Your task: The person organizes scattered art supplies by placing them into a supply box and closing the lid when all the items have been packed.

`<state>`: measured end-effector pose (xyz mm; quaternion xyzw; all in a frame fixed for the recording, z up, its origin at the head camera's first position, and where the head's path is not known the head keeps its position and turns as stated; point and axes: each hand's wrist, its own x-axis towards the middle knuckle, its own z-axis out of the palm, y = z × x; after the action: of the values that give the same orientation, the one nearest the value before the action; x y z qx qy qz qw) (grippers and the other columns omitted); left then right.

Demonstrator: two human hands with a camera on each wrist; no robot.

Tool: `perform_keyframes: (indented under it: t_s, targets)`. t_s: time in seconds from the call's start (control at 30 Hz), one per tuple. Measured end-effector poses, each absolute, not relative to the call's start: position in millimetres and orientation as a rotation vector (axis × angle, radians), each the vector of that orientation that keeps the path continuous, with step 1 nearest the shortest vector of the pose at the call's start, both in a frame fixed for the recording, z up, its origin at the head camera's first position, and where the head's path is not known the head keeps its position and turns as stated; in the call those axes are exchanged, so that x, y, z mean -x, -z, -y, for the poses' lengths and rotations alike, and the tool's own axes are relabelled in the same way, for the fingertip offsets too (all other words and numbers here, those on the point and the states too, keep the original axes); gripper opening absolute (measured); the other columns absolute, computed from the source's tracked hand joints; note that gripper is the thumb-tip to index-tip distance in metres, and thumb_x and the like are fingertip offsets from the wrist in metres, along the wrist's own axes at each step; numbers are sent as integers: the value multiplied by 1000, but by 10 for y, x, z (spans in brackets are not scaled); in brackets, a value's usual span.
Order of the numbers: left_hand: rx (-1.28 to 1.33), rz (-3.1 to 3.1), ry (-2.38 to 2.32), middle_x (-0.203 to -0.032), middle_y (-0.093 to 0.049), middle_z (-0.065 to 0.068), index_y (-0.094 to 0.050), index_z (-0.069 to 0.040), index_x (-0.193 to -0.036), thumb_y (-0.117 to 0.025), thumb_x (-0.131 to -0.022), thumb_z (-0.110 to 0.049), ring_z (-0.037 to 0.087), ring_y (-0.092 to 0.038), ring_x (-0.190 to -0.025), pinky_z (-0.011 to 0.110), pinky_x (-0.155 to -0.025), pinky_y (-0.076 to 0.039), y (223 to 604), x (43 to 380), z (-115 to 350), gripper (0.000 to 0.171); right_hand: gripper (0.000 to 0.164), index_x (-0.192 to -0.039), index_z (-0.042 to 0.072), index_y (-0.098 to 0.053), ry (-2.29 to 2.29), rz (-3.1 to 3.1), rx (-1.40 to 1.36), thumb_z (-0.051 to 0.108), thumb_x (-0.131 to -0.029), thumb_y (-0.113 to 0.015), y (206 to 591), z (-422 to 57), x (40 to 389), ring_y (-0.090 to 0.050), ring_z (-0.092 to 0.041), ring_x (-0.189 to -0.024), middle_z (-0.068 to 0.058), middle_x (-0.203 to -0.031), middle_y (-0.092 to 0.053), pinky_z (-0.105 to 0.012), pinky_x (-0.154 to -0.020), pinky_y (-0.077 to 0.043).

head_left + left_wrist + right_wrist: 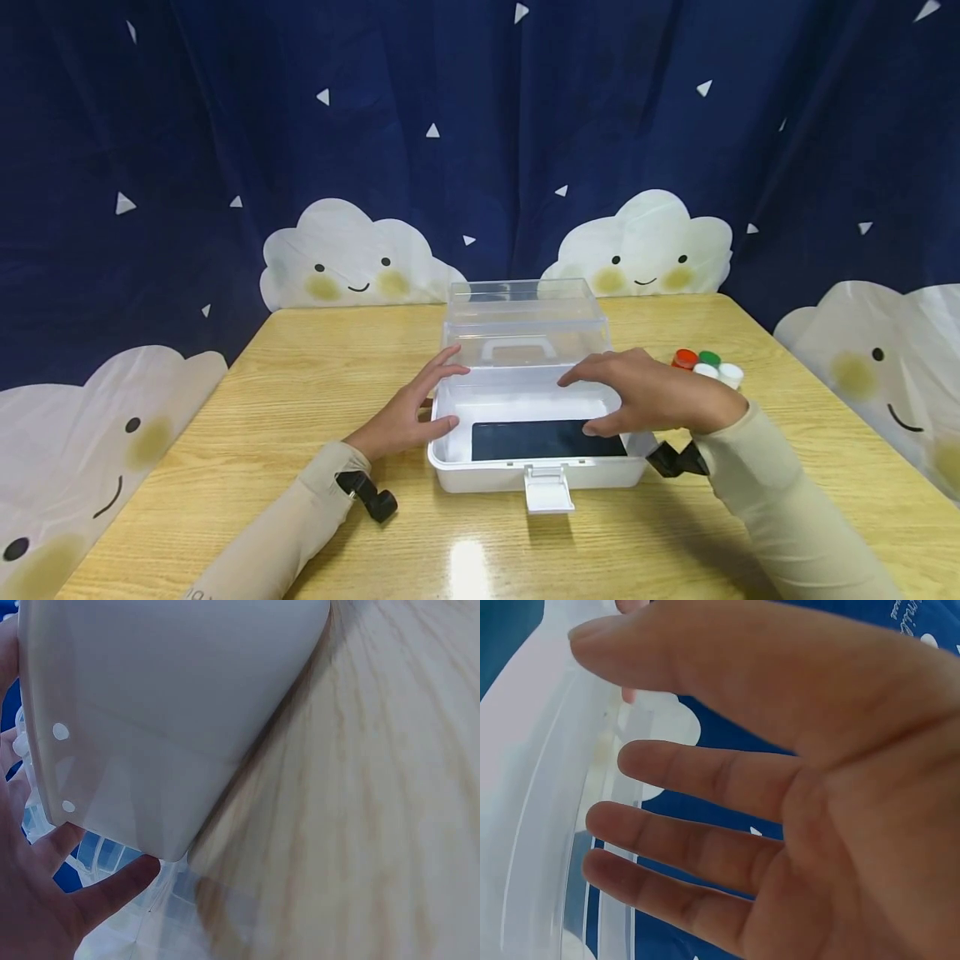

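A white plastic box point(450, 472) stands on the table with its clear lid point(525, 312) raised at the back. Inside lies a flat dark rectangular thing point(536, 440) along the front of the floor. My left hand point(401, 417) is at the box's left end, thumb over the rim and fingers loosely spread; in the left wrist view its fingertips are right at the box wall point(165, 712). Over the right end hovers my right hand point(652, 392), fingers spread and slightly bent, nothing between them. The right wrist view shows its fingers point(697, 836) extended beside the white wall.
Several small round-lidded jars, among them a red one point(684, 358) and a green one point(708, 358), stand right of the box. A white latch flap point(548, 490) hangs at the box front. Behind the wooden table point(330, 358) hangs a dark blue curtain point(480, 108) with clouds.
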<state>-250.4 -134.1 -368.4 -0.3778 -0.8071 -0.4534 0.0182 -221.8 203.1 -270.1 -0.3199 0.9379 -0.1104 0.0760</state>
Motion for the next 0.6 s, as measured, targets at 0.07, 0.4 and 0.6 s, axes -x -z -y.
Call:
perform_keyframes:
  t_s: [0.07, 0.4, 0.6]
  targets:
    - [1173, 2508, 1408, -161, -11, 7, -41, -10, -142, -66, -88, -12, 32, -16, -145, 57, -102, -39, 3684, 2505, 1339, 60, 54, -129, 21, -60, 348, -2822, 981, 34, -79, -79, 2700, -2058, 2239, -52, -28, -121, -1, -135, -55, -53, -97, -44]
    - [1172, 2501, 1453, -161, -10, 5, -41, -10, -142, -66, -88, -11, 31, -21, -144, 55, -100, -43, 3694, 2514, 1342, 61, 53, -127, 12, -61, 454, -2902, 1066, 30, -80, -78, 2714, -2239, 2407, -55, -28, -117, -4, -129, -59, -49, -94, -47]
    - [1177, 2498, 1446, -161, -10, 7, -41, -9, -142, -66, -87, -10, 32, -20, -144, 56, -99, -43, 3693, 2514, 1337, 61, 54, -129, 12, -60, 507, -2910, 932, 31, -81, -77, 2701, -2367, 2489, -53, -30, -121, -7, -133, -57, -51, -97, -46]
